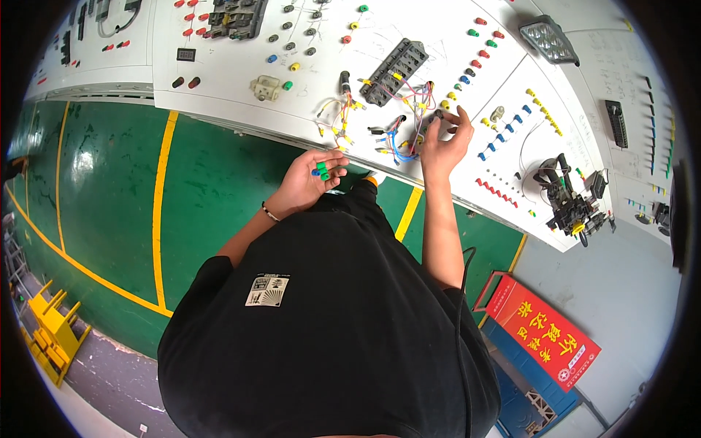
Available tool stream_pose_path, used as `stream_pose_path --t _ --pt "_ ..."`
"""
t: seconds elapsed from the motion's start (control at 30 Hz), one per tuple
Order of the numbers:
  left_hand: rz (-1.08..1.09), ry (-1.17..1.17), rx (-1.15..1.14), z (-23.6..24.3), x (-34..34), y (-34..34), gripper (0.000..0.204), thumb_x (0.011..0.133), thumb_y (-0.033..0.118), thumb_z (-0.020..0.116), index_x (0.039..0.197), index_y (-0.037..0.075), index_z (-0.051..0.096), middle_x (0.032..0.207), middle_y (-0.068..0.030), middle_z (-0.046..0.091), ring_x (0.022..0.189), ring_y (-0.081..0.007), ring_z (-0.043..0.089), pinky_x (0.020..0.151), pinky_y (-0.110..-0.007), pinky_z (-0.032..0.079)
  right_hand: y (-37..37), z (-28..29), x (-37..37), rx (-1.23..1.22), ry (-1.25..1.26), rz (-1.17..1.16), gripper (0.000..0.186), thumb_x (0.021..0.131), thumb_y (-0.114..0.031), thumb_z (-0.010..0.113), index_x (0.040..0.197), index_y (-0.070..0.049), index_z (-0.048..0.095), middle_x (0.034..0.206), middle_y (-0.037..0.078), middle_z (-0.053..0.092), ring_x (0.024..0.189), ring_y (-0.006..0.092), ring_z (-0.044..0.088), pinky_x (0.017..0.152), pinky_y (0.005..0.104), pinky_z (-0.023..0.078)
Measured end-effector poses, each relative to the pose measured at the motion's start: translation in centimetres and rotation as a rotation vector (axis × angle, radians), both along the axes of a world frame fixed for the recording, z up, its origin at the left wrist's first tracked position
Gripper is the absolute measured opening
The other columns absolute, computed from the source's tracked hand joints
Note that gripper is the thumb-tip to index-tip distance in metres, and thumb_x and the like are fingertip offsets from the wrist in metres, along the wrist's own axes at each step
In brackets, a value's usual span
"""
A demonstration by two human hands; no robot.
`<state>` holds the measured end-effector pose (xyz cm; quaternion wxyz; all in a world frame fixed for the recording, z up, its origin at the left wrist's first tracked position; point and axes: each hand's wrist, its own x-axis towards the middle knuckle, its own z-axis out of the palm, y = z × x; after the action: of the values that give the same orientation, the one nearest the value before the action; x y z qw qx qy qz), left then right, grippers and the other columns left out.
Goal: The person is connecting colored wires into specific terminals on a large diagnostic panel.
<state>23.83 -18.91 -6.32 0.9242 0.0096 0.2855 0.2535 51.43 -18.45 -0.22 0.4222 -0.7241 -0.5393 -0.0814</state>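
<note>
Caps [321, 171] in L grip [310, 182], palm up.

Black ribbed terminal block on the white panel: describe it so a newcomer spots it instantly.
On the white wiring panel, look just above the right hand. The black ribbed terminal block lies diagonally there, coloured wires trailing from its lower end. Unlike the small round plugs nearby, it is long and rectangular.

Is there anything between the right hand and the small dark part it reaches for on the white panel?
Nothing visible stands between them: the right hand already has its fingers on the small dark part. A bundle of coloured wires hangs just to its left, beside the hand, not in front of it.
</note>
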Motion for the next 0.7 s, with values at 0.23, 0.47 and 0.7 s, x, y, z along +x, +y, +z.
stream_pose_path --t 0.23,0.47,0.7 --pt "-0.005 -0.017 0.017 -0.5 0.1 -0.2 0.035 0.098 0.021 0.043 0.119 -0.001 0.059 0.11 -0.0122 0.066 0.092 -0.0216 0.063 0.08 -0.033 0.051 -0.2 -0.1 0.1 0.003 -0.077 -0.005 0.054 0.081 -0.005 0.072 0.129 0.001 0.05 0.099 0.014 0.06 0.094 0.0292 0.053 0.08 0.0406 0.044" --pt "-0.011 -0.046 0.046 -1.0 0.2 -0.6 0.037 0.099 0.024 0.042 0.118 -0.001 0.06 0.111 -0.0124 0.067 0.093 -0.0218 0.063 0.081 -0.034 0.052 0.2 0.1 0.1 -0.05 0.015 -0.052 0.052 0.081 -0.005 0.072 0.128 0.001 0.05 0.098 0.014 0.059 0.096 0.0301 0.054 0.085 0.0414 0.044" --pt "-0.004 -0.068 0.03 -1.1 0.0 -0.7 0.035 0.099 0.023 0.042 0.118 0.0 0.061 0.109 -0.0114 0.067 0.092 -0.0209 0.063 0.08 -0.033 0.052 -0.1 0.2 0.3 -0.038 -0.025 -0.005 0.05 0.081 -0.007 0.073 0.126 0.001 0.051 0.095 0.013 0.058 0.092 0.0296 0.055 0.084 0.0406 0.044"
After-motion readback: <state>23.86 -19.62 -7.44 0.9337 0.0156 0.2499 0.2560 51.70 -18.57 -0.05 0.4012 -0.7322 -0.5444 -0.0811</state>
